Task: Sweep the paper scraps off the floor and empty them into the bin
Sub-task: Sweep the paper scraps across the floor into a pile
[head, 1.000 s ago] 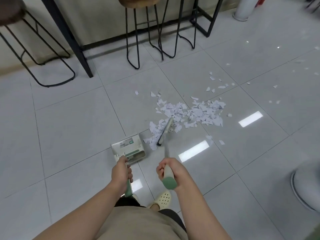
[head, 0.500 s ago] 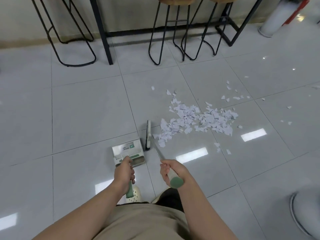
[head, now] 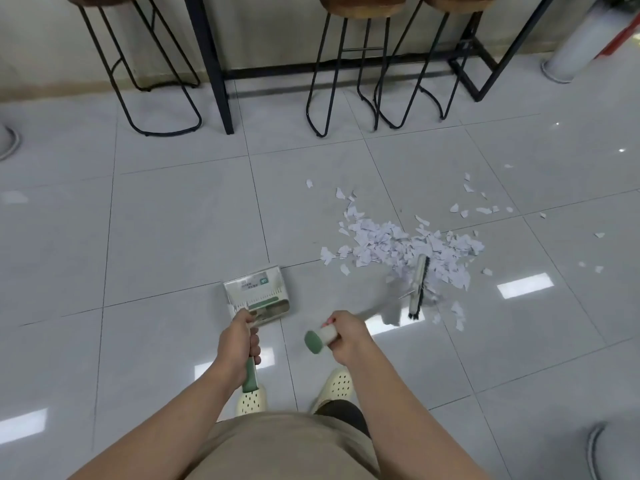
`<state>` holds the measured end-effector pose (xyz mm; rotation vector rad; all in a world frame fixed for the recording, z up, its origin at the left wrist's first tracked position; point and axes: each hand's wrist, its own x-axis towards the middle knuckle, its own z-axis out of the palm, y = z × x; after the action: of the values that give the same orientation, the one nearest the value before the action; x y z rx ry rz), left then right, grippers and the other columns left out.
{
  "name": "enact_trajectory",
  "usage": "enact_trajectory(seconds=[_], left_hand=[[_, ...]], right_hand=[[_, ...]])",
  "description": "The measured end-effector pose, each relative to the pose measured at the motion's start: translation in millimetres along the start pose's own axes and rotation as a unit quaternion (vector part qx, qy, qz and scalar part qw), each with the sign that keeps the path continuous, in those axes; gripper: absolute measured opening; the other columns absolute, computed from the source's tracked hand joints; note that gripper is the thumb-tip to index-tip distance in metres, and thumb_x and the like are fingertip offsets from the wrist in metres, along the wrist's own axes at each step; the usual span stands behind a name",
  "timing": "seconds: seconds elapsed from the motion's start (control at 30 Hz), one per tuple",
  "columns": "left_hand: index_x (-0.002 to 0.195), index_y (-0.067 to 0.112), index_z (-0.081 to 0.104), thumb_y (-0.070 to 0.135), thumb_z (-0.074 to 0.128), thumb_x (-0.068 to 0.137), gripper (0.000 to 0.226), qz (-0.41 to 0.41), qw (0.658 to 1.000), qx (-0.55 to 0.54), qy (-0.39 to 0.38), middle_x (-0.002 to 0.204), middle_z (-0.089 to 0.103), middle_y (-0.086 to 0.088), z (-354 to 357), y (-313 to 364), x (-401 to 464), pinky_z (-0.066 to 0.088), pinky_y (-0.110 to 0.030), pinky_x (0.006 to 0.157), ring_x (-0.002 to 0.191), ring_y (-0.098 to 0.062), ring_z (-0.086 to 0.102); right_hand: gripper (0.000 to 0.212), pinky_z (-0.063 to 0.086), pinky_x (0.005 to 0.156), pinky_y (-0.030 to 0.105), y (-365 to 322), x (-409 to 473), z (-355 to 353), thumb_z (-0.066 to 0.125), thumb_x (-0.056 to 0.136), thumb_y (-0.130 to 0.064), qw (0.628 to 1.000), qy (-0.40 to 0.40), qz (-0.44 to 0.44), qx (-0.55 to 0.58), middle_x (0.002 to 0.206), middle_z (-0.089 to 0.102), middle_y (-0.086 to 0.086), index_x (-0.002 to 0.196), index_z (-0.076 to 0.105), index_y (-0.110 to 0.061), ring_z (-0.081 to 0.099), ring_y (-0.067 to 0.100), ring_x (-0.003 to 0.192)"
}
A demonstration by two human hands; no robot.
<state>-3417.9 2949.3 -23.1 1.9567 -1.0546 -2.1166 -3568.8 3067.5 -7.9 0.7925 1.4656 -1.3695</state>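
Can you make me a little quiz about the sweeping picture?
1. True or false: the dustpan is already full of paper scraps.
2. Which hand grips the brush handle: A left, B right?
3. Fill in: the brush head sits at the pile's ____ edge, nearest the person.

Key: 1 false, the scraps lie on the floor. 2 B, the right hand; the left hand holds the dustpan. 3 near.

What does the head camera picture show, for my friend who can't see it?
A person sweeps a pile of paper scraps on a grey tiled floor, the right hand gripping a broom, the left hand holding a dustpan beside the pile. Bar stools stand behind.
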Motion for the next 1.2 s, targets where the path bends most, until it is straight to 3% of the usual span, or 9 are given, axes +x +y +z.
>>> enact_trajectory(seconds=[0.17, 0.33, 0.5, 0.67, 0.77, 0.93, 1.1, 1.2], left_hand=[[0.086, 0.008, 0.052, 0.031, 0.05, 0.092, 0.024, 0.011, 1.0, -0.015, 0.024, 0.05, 0.033, 0.003, 51.4, 6.2, -3.8, 0.028, -0.029, 0.051, 0.044, -0.015, 0.027], [0.088, 0.006, 0.054, 0.03, 0.049, 0.091, 0.025, 0.021, 0.998, -0.043, 0.041, 0.049, 0.033, 0.004, 80.7, 13.3, -5.3, 0.028, -0.029, 0.05, 0.044, -0.014, 0.027], [0.092, 0.007, 0.052, 0.029, 0.047, 0.092, 0.022, 0.029, 0.996, -0.068, 0.045, 0.05, 0.03, 0.005, 88.7, 29.8, -4.9, 0.027, -0.029, 0.049, 0.044, -0.014, 0.023], [0.088, 0.006, 0.052, 0.03, 0.047, 0.094, 0.024, 0.031, 0.998, -0.035, 0.031, 0.053, 0.027, 0.003, 90.5, 53.3, 9.8, 0.027, -0.031, 0.052, 0.046, -0.014, 0.023], [0.086, 0.007, 0.051, 0.03, 0.047, 0.094, 0.024, 0.024, 0.999, -0.009, 0.029, 0.051, 0.029, 0.003, 88.5, 74.0, 28.8, 0.028, -0.031, 0.053, 0.046, -0.015, 0.024], [0.084, 0.008, 0.049, 0.029, 0.048, 0.095, 0.024, 0.004, 1.0, 0.011, 0.015, 0.049, 0.031, 0.003, 94.2, 108.9, 62.2, 0.029, -0.03, 0.051, 0.043, -0.014, 0.026], [0.086, 0.008, 0.051, 0.03, 0.049, 0.094, 0.024, -0.006, 1.0, 0.01, 0.0, 0.049, 0.032, 0.003, 88.2, 143.8, 94.1, 0.028, -0.029, 0.048, 0.042, -0.014, 0.026], [0.088, 0.008, 0.052, 0.029, 0.05, 0.093, 0.022, -0.016, 1.0, -0.004, -0.007, 0.051, 0.033, 0.002, 87.8, 159.7, 109.2, 0.028, -0.028, 0.046, 0.042, -0.014, 0.026]], right_hand=[[0.024, 0.046, 0.052, 0.026, -54.9, -12.7, -3.9, 0.042, 0.089, 0.007, 0.997, -0.069, -0.012, 0.033, 0.066, 0.048, 0.009, 0.071, 0.045, -0.008, 0.047, 0.018, 0.058], [0.03, 0.039, 0.046, 0.021, -97.7, -18.1, -11.7, 0.044, 0.09, 0.002, 0.99, -0.137, 0.005, 0.02, 0.047, 0.045, -0.002, 0.064, 0.041, -0.014, 0.043, 0.011, 0.045], [0.014, 0.038, 0.035, 0.016, -109.9, 2.7, -10.7, 0.049, 0.091, 0.0, 0.978, -0.178, 0.07, 0.086, 0.051, 0.042, -0.001, 0.083, 0.047, -0.011, 0.042, 0.008, 0.036], [0.015, 0.04, 0.034, 0.015, -116.9, 47.0, -14.7, 0.05, 0.091, -0.001, 0.976, -0.152, 0.107, 0.116, 0.061, 0.039, 0.001, 0.083, 0.045, -0.012, 0.042, 0.009, 0.033], [0.01, 0.039, 0.034, 0.015, -130.5, 61.6, -16.3, 0.047, 0.091, -0.001, 0.985, -0.081, 0.09, 0.123, 0.054, 0.037, 0.0, 0.089, 0.049, -0.011, 0.039, 0.009, 0.031], [0.023, 0.039, 0.039, 0.016, -167.2, 76.5, -1.7, 0.044, 0.085, 0.002, 0.995, 0.049, 0.047, 0.074, 0.044, 0.041, 0.001, 0.067, 0.043, -0.012, 0.041, 0.013, 0.036], [0.031, 0.046, 0.046, 0.021, -190.8, 77.7, 47.9, 0.043, 0.09, 0.007, 0.991, 0.017, 0.01, 0.132, 0.061, 0.041, 0.004, 0.066, 0.041, -0.011, 0.041, 0.014, 0.049], [0.03, 0.048, 0.045, 0.021, -197.7, 65.2, 85.4, 0.047, 0.092, 0.007, 0.981, -0.031, 0.003, 0.189, 0.055, 0.043, 0.004, 0.068, 0.045, -0.011, 0.044, 0.015, 0.049]])
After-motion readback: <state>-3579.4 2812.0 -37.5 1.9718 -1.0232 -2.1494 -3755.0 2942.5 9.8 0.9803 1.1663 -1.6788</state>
